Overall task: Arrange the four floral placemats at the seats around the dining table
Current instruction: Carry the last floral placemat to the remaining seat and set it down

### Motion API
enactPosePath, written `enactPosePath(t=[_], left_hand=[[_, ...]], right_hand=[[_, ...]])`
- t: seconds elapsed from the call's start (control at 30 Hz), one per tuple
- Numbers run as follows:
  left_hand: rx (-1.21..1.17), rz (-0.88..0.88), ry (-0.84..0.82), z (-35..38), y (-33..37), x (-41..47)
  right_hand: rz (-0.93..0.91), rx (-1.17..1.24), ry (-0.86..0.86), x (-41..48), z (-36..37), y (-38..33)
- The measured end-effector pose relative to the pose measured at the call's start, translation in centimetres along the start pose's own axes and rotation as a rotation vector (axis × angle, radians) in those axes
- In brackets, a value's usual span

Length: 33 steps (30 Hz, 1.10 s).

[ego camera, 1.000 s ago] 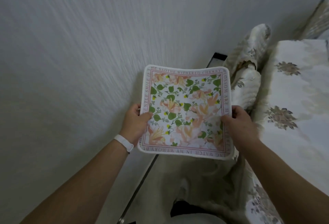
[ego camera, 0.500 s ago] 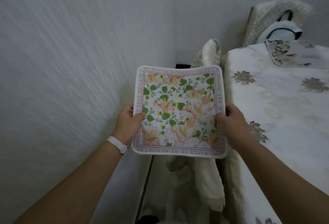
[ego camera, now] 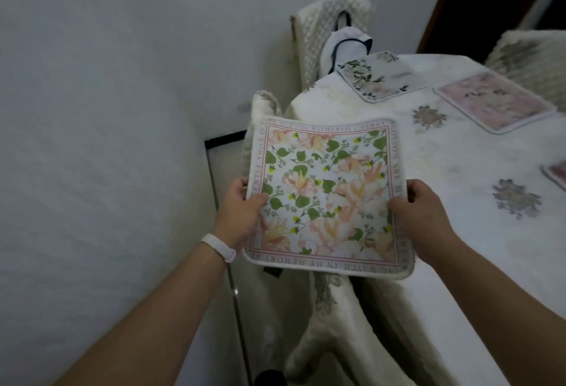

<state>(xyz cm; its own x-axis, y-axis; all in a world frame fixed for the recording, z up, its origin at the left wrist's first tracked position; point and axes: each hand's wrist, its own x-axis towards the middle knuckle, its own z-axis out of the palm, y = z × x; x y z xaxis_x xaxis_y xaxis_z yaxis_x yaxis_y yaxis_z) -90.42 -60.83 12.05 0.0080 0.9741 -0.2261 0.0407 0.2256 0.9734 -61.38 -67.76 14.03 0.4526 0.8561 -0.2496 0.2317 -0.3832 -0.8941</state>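
Observation:
I hold a square placemat (ego camera: 329,198) with orange flowers and green leaves in the air, over the table's left edge. My left hand (ego camera: 242,212) grips its left side and my right hand (ego camera: 424,217) grips its right side. On the dining table (ego camera: 459,247), which wears a white flowered cloth, lie other placemats: a pale one with dark leaves (ego camera: 381,79) at the far end, a pink one (ego camera: 493,103) to its right, and a corner of a third (ego camera: 556,172) at the right edge.
A white wall (ego camera: 107,110) runs close on the left. A covered chair (ego camera: 260,122) stands tucked at the table's left side below the mat. Another chair (ego camera: 324,30) with a white bag on it stands at the far end, and a third chair (ego camera: 530,57) at the far right.
My view has swung right and up, so more of the table and its laid placemats now show. The held placemat has moved over the table's edge, both hands still on it.

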Motion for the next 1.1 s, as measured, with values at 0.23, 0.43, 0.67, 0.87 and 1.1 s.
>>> enactPosePath(t=[0.23, 0.43, 0.67, 0.87, 1.1], left_hand=[[0.151, 0.092, -0.223, 2.4, 4.3, 10.3], [0.161, 0.11, -0.342, 6.3, 6.0, 13.0], [0.166, 0.107, -0.357, 8.9, 6.4, 12.8], [0.202, 0.063, -0.357, 9.8, 6.1, 15.0], [0.188, -0.025, -0.404, 11.7, 5.4, 21.9]], right_hand=[[0.085, 0.123, 0.231, 1.5, 1.2, -2.4], [0.076, 0.145, 0.322, 1.5, -1.4, -2.6], [0.105, 0.22, 0.315, 3.0, -3.4, -1.1], [0.113, 0.228, 0.334, 4.5, -3.0, -0.4], [0.162, 0.215, 0.395, 8.8, -1.3, -0.6]])
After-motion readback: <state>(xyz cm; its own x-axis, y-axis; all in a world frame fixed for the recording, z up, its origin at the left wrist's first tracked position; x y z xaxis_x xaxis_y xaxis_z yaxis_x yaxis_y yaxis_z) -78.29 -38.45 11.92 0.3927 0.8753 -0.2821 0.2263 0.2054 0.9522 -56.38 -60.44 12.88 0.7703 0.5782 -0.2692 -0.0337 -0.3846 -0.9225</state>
